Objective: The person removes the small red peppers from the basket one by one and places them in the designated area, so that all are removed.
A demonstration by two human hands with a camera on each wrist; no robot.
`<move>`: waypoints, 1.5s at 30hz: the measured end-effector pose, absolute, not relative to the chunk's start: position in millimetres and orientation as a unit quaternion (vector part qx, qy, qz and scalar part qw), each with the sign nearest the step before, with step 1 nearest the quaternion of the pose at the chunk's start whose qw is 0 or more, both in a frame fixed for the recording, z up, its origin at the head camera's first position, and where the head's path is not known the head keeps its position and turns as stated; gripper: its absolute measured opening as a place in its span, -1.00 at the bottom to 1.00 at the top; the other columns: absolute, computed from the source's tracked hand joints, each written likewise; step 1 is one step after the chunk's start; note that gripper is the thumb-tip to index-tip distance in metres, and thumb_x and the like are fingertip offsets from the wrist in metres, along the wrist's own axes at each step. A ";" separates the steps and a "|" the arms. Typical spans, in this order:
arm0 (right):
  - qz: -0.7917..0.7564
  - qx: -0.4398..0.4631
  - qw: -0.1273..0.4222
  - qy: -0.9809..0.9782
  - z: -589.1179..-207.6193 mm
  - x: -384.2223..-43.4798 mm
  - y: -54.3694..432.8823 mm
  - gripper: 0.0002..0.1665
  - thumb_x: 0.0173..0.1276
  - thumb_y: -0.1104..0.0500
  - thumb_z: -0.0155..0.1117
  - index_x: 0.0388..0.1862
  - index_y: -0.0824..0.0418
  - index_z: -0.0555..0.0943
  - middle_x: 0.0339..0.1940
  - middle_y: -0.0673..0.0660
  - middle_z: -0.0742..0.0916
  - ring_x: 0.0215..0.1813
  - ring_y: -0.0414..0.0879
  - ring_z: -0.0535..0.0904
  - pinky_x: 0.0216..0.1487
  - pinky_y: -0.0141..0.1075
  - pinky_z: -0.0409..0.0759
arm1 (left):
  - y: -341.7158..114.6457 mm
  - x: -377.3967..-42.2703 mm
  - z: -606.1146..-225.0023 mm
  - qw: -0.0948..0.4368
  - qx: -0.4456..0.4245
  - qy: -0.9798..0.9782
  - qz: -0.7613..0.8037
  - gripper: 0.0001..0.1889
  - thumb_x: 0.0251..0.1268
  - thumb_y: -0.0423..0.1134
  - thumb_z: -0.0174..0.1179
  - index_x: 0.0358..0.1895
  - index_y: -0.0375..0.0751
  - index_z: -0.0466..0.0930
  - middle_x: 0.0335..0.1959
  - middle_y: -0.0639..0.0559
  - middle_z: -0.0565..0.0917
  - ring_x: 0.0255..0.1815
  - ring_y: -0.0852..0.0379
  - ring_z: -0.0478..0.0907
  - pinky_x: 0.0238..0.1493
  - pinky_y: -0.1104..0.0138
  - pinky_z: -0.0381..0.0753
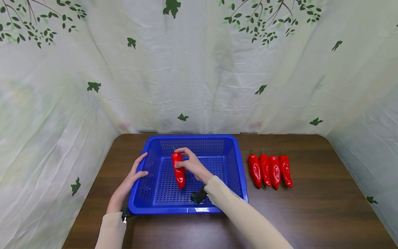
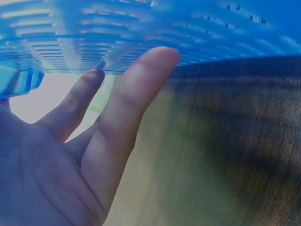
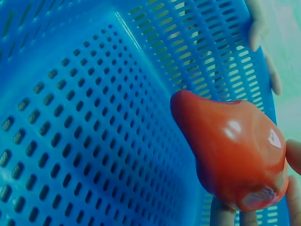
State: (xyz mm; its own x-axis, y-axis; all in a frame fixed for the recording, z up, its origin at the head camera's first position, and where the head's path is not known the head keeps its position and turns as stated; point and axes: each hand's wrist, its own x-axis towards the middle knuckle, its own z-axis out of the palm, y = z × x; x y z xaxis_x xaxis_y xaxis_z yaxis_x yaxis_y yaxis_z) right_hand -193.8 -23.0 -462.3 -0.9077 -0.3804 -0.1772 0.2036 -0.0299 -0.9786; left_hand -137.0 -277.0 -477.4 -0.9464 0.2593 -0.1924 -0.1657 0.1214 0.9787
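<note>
My right hand (image 1: pixel 190 162) pinches a glossy red chili pepper (image 1: pixel 178 173) near its stem end, over the inside of a blue perforated plastic basket (image 1: pixel 193 210). In the right wrist view the pepper (image 3: pixel 230 146) points its tip toward the basket floor, with fingertips (image 3: pixel 294 155) at its wide end. My left hand (image 1: pixel 136 173) lies along the basket's left wall, fingers extended against it. From the left wrist view, the thumb (image 2: pixel 127 108) is straight, its tip right at the slotted wall. Apart from the held pepper, no others show inside the basket.
Several red peppers (image 1: pixel 269 171) lie side by side on the brown wooden table (image 1: pixel 323 200), right of the basket, stems toward the back. A pale curtain (image 1: pixel 199 69) printed with leaves hangs behind the table and along both sides. A black wrist camera (image 1: pixel 198 196) sits under the right wrist.
</note>
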 end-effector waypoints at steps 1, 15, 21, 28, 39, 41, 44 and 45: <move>-0.715 -0.066 0.204 0.666 -462.0 -194.0 -21.2 -0.37 0.07 0.49 0.28 0.18 0.26 0.47 0.06 0.25 0.50 -0.16 0.04 0.59 -0.18 -0.18 0.63 | -276.9 -137.2 -477.4 0.160 0.032 0.732 0.661 -0.29 0.46 -0.23 -0.11 0.52 0.22 -0.26 0.48 -0.22 -0.24 0.33 -0.39 0.03 0.04 -0.01 0.42; -0.711 -0.064 0.183 0.676 -450.1 -196.6 2.4 -0.40 0.10 0.47 0.27 0.16 0.21 0.48 0.10 0.27 0.48 -0.09 0.07 0.56 -0.16 -0.15 0.63 | -275.7 -136.5 -477.0 0.162 0.031 0.732 0.661 -0.31 0.45 -0.21 -0.13 0.52 0.23 -0.25 0.48 -0.23 -0.24 0.32 -0.45 0.04 0.02 -0.07 0.44; -0.713 -0.068 0.172 0.677 -444.4 -198.5 11.1 -0.39 0.09 0.47 0.27 0.17 0.22 0.46 0.11 0.28 0.47 -0.09 0.08 0.56 -0.19 -0.16 0.63 | -275.7 -136.4 -476.6 0.162 0.029 0.740 0.652 -0.31 0.46 -0.18 -0.12 0.52 0.24 -0.25 0.49 -0.20 -0.28 0.34 -0.45 -0.01 0.06 -0.19 0.40; -0.709 -0.062 0.158 0.685 -440.2 -201.8 22.4 -0.40 0.10 0.46 0.26 0.17 0.20 0.47 0.13 0.27 0.47 -0.06 0.10 0.55 -0.17 -0.15 0.62 | -275.9 -136.4 -477.3 0.160 0.030 0.743 0.649 -0.31 0.46 -0.16 -0.12 0.52 0.25 -0.26 0.49 -0.21 -0.29 0.36 -0.47 -0.03 0.08 -0.26 0.36; -0.706 -0.059 0.138 0.693 -429.5 -203.1 44.4 -0.43 0.14 0.45 0.23 0.18 0.21 0.47 0.13 0.25 0.48 -0.05 0.11 0.55 -0.15 -0.16 0.60 | -276.0 -136.2 -477.6 0.160 0.032 0.742 0.651 -0.31 0.45 -0.18 -0.12 0.52 0.25 -0.25 0.48 -0.23 -0.27 0.34 -0.46 -0.01 0.05 -0.14 0.41; -0.704 -0.058 0.135 0.695 -427.4 -203.1 48.8 -0.43 0.15 0.44 0.22 0.18 0.21 0.47 0.13 0.26 0.48 -0.05 0.11 0.55 -0.15 -0.15 0.60 | -276.3 -136.2 -478.0 0.160 0.032 0.744 0.648 -0.31 0.45 -0.17 -0.12 0.52 0.26 -0.25 0.49 -0.22 -0.28 0.35 -0.46 -0.02 0.07 -0.18 0.38; -0.702 -0.053 0.133 0.697 -425.4 -203.7 55.1 -0.44 0.16 0.43 0.22 0.18 0.20 0.47 0.14 0.25 0.48 -0.04 0.11 0.55 -0.16 -0.16 0.59 | -276.8 -136.4 -478.7 0.161 0.029 0.748 0.643 -0.32 0.46 -0.15 -0.12 0.51 0.29 -0.24 0.49 -0.20 -0.29 0.36 -0.45 -0.05 0.11 -0.23 0.33; -0.702 -0.051 0.133 0.698 -425.0 -204.0 57.2 -0.44 0.16 0.44 0.22 0.18 0.20 0.47 0.14 0.25 0.48 -0.04 0.11 0.55 -0.16 -0.17 0.59 | -277.0 -136.4 -478.9 0.163 0.029 0.748 0.643 -0.32 0.46 -0.15 -0.12 0.51 0.29 -0.24 0.50 -0.20 -0.30 0.36 -0.45 -0.05 0.11 -0.24 0.33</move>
